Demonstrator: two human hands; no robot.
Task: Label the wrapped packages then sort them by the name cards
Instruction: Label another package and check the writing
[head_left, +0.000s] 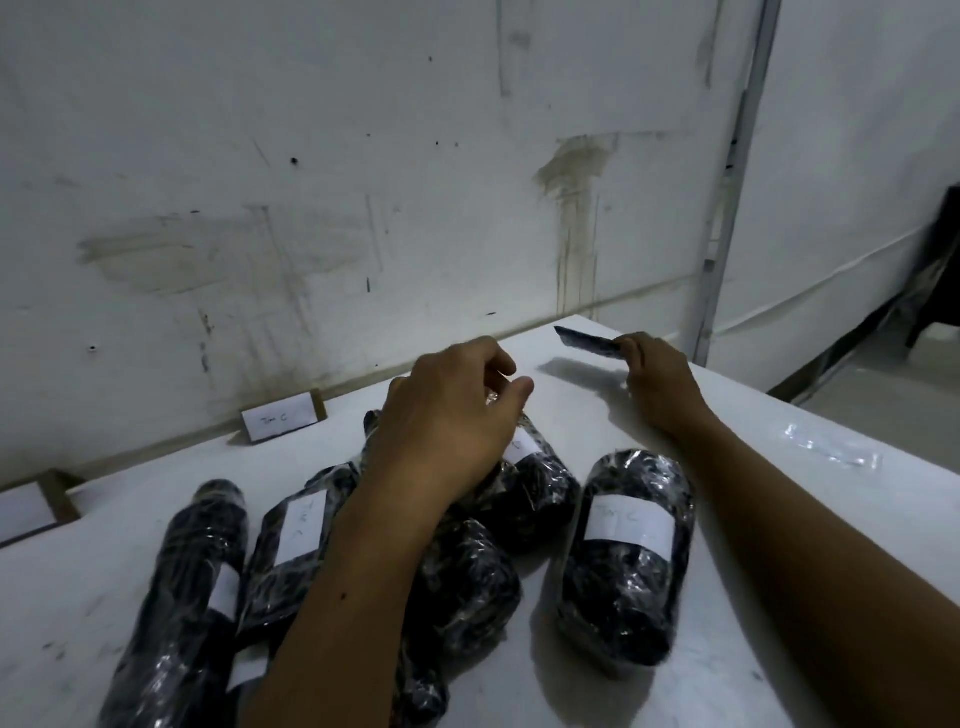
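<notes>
Currently, my left hand (447, 415) hovers half-curled above the wrapped packages (626, 556), my right hand (657, 374) beyond them pinching a dark card (584, 340).

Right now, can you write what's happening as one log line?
left hand: over wrapped packages, grip half-curled | right hand: grip pinching dark card above table | name card: standing by wall

Six black film-wrapped packages (626, 561) I see clustered lying flat, most white-labelled, two folded name cards (283, 415) standing behind by wall
</notes>
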